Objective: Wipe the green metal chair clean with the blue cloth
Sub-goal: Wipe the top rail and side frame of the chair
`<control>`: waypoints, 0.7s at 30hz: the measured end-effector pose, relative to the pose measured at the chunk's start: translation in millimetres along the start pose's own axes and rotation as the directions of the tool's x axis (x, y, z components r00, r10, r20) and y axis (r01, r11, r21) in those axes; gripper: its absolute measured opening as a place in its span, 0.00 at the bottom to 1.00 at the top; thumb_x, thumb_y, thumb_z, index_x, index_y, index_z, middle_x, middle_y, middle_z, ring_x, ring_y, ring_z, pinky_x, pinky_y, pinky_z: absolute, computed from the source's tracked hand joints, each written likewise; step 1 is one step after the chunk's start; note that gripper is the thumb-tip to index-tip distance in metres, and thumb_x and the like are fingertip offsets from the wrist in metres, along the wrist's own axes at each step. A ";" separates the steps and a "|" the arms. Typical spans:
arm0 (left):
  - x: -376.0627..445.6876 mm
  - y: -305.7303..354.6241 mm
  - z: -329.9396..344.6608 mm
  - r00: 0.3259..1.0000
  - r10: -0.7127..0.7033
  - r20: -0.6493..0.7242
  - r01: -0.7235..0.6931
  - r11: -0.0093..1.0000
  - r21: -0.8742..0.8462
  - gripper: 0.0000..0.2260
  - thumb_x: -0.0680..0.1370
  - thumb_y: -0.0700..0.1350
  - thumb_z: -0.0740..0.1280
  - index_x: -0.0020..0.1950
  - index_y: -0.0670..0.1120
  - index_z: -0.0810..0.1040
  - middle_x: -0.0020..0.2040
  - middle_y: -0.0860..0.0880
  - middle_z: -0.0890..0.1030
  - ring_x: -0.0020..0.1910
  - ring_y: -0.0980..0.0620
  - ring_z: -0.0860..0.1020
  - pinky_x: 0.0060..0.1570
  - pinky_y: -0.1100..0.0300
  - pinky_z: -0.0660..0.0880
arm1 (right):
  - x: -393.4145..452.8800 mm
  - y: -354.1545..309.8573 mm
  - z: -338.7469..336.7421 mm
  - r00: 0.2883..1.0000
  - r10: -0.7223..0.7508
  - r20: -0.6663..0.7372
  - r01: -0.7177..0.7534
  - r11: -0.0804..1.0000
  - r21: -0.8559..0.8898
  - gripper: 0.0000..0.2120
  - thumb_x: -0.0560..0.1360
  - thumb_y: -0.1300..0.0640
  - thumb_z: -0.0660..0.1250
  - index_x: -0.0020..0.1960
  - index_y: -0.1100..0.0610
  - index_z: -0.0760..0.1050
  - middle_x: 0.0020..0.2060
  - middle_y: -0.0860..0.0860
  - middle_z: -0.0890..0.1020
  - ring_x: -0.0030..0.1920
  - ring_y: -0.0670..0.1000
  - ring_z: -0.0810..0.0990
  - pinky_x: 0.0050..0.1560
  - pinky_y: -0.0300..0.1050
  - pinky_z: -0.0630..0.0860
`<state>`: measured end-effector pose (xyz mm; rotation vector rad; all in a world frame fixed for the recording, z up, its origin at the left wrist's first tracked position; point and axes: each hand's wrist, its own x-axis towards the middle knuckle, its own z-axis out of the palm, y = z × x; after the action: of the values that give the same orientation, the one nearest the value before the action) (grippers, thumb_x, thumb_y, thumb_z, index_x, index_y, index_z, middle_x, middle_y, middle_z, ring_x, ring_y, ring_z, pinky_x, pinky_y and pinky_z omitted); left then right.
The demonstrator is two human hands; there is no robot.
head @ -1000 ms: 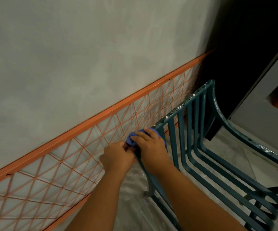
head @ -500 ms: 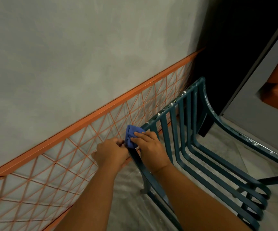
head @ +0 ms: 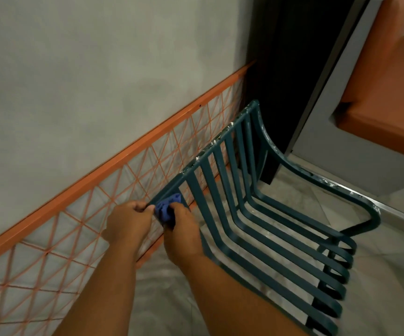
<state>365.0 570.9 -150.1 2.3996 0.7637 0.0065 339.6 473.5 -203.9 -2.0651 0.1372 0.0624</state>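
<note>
At the near corner of the green slatted metal chair (head: 242,190), right hand (head: 184,235) clutches the crumpled blue cloth (head: 167,208); left hand (head: 128,223) seemingly pinches its edge, and the speckled top rail runs up-right.

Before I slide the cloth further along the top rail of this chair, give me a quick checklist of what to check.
1. Blue cloth pinched in right hand: ok.
2. Cloth touching the chair at the near corner of its top rail: ok.
3. Left hand gripping that same corner: ok.
4. Rail ahead clean: not ok, white specks remain.
5. Gap to the orange wire panel behind: cannot tell.
6. Chair feet steady on the floor: cannot tell.
</note>
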 end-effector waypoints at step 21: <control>3.3 10.3 3.8 1.000 -0.007 -0.027 0.014 0.969 0.248 0.09 0.70 0.58 0.66 0.44 0.56 0.81 0.45 0.49 0.81 0.49 0.41 0.78 0.53 0.45 0.75 | 22.1 -22.7 -32.1 0.981 -0.038 -0.190 0.108 0.920 0.377 0.10 0.74 0.59 0.68 0.55 0.54 0.75 0.47 0.49 0.80 0.48 0.48 0.78 0.50 0.43 0.78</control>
<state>373.9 563.8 -148.0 2.6364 0.8315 -0.0667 363.9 454.4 -171.1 -1.6750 0.1684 -0.1854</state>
